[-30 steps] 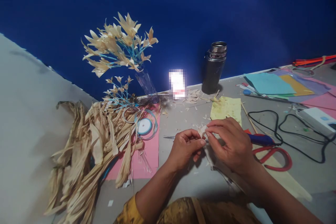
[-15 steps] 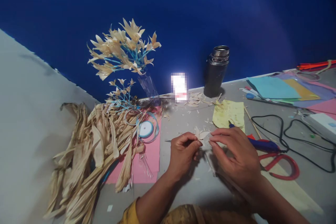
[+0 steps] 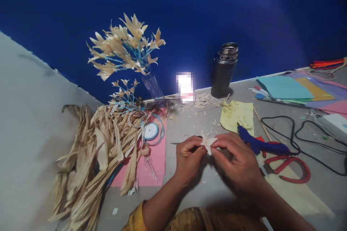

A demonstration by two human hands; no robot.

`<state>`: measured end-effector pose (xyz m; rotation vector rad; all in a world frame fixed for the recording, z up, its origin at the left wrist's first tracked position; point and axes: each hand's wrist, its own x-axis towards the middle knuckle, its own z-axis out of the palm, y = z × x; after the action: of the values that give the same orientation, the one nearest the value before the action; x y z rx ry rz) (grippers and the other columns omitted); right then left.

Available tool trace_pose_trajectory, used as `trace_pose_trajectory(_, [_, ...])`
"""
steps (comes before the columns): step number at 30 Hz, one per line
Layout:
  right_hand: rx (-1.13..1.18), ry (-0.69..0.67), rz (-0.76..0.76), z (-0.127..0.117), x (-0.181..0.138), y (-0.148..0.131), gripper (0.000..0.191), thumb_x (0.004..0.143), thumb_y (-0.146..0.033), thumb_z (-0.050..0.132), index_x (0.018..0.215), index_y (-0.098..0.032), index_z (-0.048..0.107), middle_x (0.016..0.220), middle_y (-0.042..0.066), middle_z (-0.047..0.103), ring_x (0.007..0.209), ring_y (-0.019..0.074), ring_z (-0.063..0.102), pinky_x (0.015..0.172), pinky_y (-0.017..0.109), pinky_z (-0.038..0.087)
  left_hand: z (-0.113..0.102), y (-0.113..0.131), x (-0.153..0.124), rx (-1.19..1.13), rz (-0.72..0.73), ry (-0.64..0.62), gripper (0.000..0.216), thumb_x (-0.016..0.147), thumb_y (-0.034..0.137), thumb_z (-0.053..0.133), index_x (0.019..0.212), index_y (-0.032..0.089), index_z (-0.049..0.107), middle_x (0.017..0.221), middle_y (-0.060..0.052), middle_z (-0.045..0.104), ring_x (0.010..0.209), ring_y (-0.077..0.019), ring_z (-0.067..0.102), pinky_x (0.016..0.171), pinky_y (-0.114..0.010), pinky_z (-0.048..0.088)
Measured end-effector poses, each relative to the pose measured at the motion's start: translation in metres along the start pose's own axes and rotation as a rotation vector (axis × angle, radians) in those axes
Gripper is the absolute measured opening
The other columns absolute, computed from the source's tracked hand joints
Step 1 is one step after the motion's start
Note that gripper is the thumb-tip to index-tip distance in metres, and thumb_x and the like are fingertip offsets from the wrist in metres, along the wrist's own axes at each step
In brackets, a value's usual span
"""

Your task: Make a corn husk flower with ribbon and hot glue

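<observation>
My left hand (image 3: 189, 157) and my right hand (image 3: 238, 160) meet over the grey table, low in the middle of the view. Both pinch a small pale husk flower (image 3: 208, 142) between fingertips and thumbs. Its petals stick up between the two hands. A thin wire or stem (image 3: 177, 143) pokes out leftward from my left hand. A blue glue gun (image 3: 260, 145) lies just right of my right hand, on top of red-handled scissors (image 3: 291, 168).
A heap of dried corn husks (image 3: 89, 158) lies left, partly on pink paper (image 3: 151, 162) with a ribbon spool (image 3: 150, 131). A vase of husk flowers (image 3: 127, 52) and a metal flask (image 3: 225, 68) stand at the back. Yellow cloth (image 3: 238, 115), black cable (image 3: 298, 137) and coloured sheets (image 3: 292, 88) lie right.
The hands stayed together on the little flower, turning it slightly. My right hand shifted and uncovered the glue gun beside it. The view wobbled a little.
</observation>
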<state>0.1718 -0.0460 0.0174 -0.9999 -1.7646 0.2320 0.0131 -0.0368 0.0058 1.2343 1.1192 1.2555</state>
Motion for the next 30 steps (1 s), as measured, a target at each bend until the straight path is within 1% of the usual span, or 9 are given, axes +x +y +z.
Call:
trace_pose_trajectory(3, [-0.003, -0.004, 0.01, 0.001, -0.001, 0.001, 0.014, 0.093, -0.009, 0.064, 0.091, -0.023, 0.063, 0.087, 0.004, 0.071, 0.084, 0.0194, 0.066, 0.076, 0.032, 0.053, 0.0, -0.006, 0.0, 0.02, 0.102, -0.004, 0.013, 0.082, 0.023, 0.076, 0.069, 0.022, 0.077, 0.068, -0.001, 0.067, 0.07, -0.017, 0.06, 0.07, -0.029, 0.046])
trace_pose_trajectory(7, [0.008, -0.005, 0.03, 0.001, -0.002, 0.001, 0.013, 0.093, -0.009, 0.063, 0.091, -0.022, 0.064, 0.088, 0.005, 0.071, 0.085, 0.0199, 0.066, 0.076, 0.032, 0.053, -0.001, -0.015, 0.0, 0.045, 0.268, -0.003, 0.01, 0.085, 0.02, 0.074, 0.077, 0.022, 0.08, 0.072, -0.002, 0.071, 0.07, -0.0162, 0.062, 0.067, -0.028, 0.047])
trace_pose_trajectory(10, [0.03, -0.006, 0.063, 0.001, -0.001, -0.001, 0.014, 0.092, -0.009, 0.062, 0.09, -0.023, 0.064, 0.087, 0.005, 0.071, 0.083, 0.0195, 0.067, 0.075, 0.031, 0.053, -0.001, -0.017, -0.001, 0.05, 0.32, 0.005, 0.01, 0.086, 0.018, 0.074, 0.08, 0.021, 0.08, 0.074, -0.003, 0.073, 0.071, -0.016, 0.064, 0.068, -0.027, 0.049])
trace_pose_trajectory(17, [0.099, -0.039, 0.157, 0.001, 0.001, -0.002, 0.013, 0.091, -0.011, 0.062, 0.086, -0.023, 0.065, 0.084, 0.002, 0.07, 0.079, 0.016, 0.065, 0.07, 0.026, 0.05, -0.001, -0.015, -0.002, 0.021, 0.315, 0.043, 0.007, 0.084, 0.019, 0.077, 0.081, 0.023, 0.081, 0.078, -0.004, 0.077, 0.072, -0.0175, 0.067, 0.068, -0.028, 0.052])
trace_pose_trajectory(22, [0.206, -0.083, 0.354, -0.012, -0.001, 0.0, 0.012, 0.096, -0.022, 0.058, 0.09, -0.024, 0.069, 0.092, 0.003, 0.072, 0.081, 0.0173, 0.067, 0.065, 0.026, 0.05, 0.0, -0.013, -0.002, 0.06, 0.311, 0.015, 0.009, 0.086, 0.02, 0.076, 0.08, 0.023, 0.082, 0.075, -0.004, 0.076, 0.07, -0.0174, 0.068, 0.067, -0.028, 0.052])
trace_pose_trajectory(25, [0.183, -0.09, 0.411, -0.017, -0.001, 0.0, 0.012, 0.094, -0.027, 0.061, 0.086, -0.022, 0.069, 0.089, 0.004, 0.072, 0.08, 0.0188, 0.067, 0.063, 0.027, 0.049, 0.002, -0.011, -0.002, 0.1, 0.296, -0.009, 0.011, 0.086, 0.019, 0.075, 0.078, 0.023, 0.082, 0.071, -0.004, 0.075, 0.068, -0.0168, 0.067, 0.066, -0.028, 0.051])
trace_pose_trajectory(27, [0.151, -0.088, 0.443, -0.017, 0.0, 0.0, 0.012, 0.091, -0.029, 0.063, 0.083, -0.022, 0.069, 0.086, 0.004, 0.072, 0.076, 0.0185, 0.065, 0.062, 0.027, 0.048, 0.003, -0.011, -0.002, 0.119, 0.284, -0.027, 0.012, 0.085, 0.019, 0.075, 0.076, 0.023, 0.081, 0.07, -0.004, 0.074, 0.067, -0.0163, 0.066, 0.066, -0.027, 0.052])
trace_pose_trajectory(30, [0.126, -0.084, 0.505, -0.015, 0.001, -0.002, 0.017, 0.091, -0.031, 0.062, 0.078, -0.021, 0.068, 0.08, 0.003, 0.071, 0.069, 0.0173, 0.062, 0.059, 0.027, 0.045, 0.004, -0.012, -0.002, 0.128, 0.26, -0.056, 0.008, 0.082, 0.018, 0.076, 0.081, 0.023, 0.083, 0.074, -0.004, 0.076, 0.07, -0.0166, 0.067, 0.069, -0.028, 0.053])
